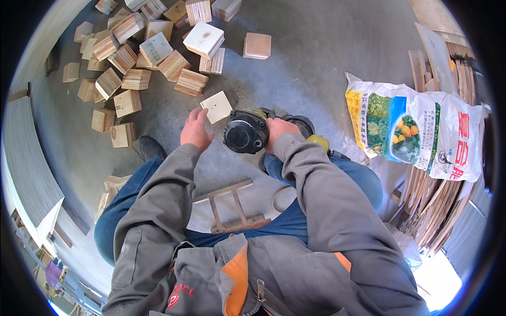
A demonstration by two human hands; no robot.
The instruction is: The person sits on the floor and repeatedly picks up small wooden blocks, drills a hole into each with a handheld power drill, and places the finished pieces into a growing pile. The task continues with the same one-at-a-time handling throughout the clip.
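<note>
In the middle of the head view, my right hand (281, 132) grips what looks like a pneumatic nail gun (242, 132), black with yellow parts, its round cap towards me. A hose fitting (338, 155) trails from its handle end past my right knee. Left of the gun, my left hand (196, 129) has its fingers apart and holds nothing. Its fingertips are near a pale square wooden piece (216, 106) with a small dark spot at its centre. Whether they touch it, I cannot tell. The gun partly covers that piece, and its nose is hidden.
Stacked plywood blocks (136, 79) lie heaped at the upper left, one block (257, 46) apart. A printed woven sack (415, 126) lies over wood strips (427, 209) on the right. Below my hands lies a wooden frame (237, 207); leaning sheets (31, 166) stand left.
</note>
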